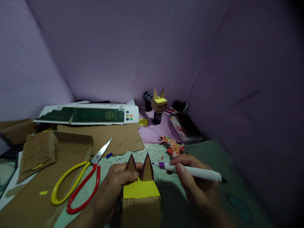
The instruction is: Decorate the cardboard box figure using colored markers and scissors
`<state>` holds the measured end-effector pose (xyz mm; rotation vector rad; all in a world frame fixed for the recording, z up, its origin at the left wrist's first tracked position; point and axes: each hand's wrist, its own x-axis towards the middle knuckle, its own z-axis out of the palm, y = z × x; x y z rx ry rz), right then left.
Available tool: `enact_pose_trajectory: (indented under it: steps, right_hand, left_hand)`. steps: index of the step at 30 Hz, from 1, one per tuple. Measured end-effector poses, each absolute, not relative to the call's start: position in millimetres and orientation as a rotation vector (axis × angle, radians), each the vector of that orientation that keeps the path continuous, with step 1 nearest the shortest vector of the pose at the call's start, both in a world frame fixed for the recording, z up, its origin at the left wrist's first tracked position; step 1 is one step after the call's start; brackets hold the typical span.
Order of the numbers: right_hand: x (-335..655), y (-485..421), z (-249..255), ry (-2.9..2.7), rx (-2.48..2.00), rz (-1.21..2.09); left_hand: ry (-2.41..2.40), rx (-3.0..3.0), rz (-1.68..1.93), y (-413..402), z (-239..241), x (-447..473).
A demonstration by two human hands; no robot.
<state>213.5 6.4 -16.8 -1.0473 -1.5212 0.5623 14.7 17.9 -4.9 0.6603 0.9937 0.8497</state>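
My left hand (118, 179) grips a small cardboard box (141, 210) near the bottom middle, its thumb pressed by one of the ears. A yellow paper patch (141, 190) covers part of the box, and two pointed cardboard ears (147, 169) with dark purple edges stand up from it. In my right hand (193, 177) is a white marker (194, 172). Its purple tip points left and sits close to the right ear's edge; whether it touches I cannot tell.
Scissors (95, 161) with one yellow and one red handle lie open at left on cardboard (68, 155). A green-and-white carton piece (95, 114) is behind. Farther back stands a similar eared cardboard box (159, 105) on a dark tube. Patterned red paper (173, 145) and a dark phone-like object (188, 124) lie right.
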Motion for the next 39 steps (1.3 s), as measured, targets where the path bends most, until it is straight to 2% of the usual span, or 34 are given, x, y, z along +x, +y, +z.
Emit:
enact_pose_trajectory:
  steps: [13, 39]
  right_hand:
    - [217.3, 8.9, -3.1, -1.765, -0.990, 0.392]
    - [223.5, 4.8, -4.5, -1.812, -1.021, 0.427]
  left_hand:
    - [1.046, 0.613, 0.876, 17.7, -6.5, 14.6]
    - [1.037, 0.662, 0.849, 15.7, -2.2, 14.5]
